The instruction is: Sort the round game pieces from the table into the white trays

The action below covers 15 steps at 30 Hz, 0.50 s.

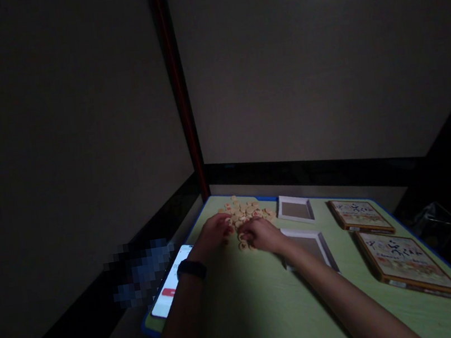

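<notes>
A heap of round, pale wooden Chinese chess pieces (238, 210) lies at the far left of the green table, some marked in red. My left hand (215, 230), with a dark band on its wrist, is at the heap's left edge. Its fingers are curled, and a chess piece (229, 221) shows at the fingertips. My right hand (264, 234) reaches in at the near right side of the heap with fingers bent down and together; what they hold, if anything, is hidden. Just left of those fingers, a few chess pieces (242, 245) lie close together.
Right of the heap are a shallow white box tray (296, 220) and a nearer tray (330, 258), partly behind my right forearm. Two printed flat boxes, one farther (362, 215) and one nearer (409, 263), lie farther right. A lit phone (169, 290) rests along the left edge. Walls border the table (247, 312).
</notes>
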Each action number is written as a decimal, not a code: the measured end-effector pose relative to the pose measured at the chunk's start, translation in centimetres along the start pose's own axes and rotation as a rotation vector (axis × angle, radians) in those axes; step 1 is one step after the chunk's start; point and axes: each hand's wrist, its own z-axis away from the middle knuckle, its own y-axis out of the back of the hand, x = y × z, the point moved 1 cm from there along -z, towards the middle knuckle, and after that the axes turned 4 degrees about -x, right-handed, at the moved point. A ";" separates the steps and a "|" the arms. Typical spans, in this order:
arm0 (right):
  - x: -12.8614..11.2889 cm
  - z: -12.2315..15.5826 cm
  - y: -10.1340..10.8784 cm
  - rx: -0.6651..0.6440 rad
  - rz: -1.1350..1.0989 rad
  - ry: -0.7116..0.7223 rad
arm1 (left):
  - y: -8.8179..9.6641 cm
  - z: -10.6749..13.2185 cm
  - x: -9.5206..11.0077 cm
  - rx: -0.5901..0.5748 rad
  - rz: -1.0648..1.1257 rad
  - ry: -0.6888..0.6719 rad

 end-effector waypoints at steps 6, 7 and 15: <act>-0.3 0.0 0.4 -0.026 0.020 -0.002 | 0.0 -0.2 -0.7 -0.037 0.025 0.056; -0.3 0.0 0.4 -0.028 0.022 -0.007 | 0.0 -0.3 -0.6 -0.031 0.019 0.067; -0.2 0.1 0.4 -0.026 0.015 -0.039 | 0.4 -0.6 -0.7 0.138 -0.052 0.017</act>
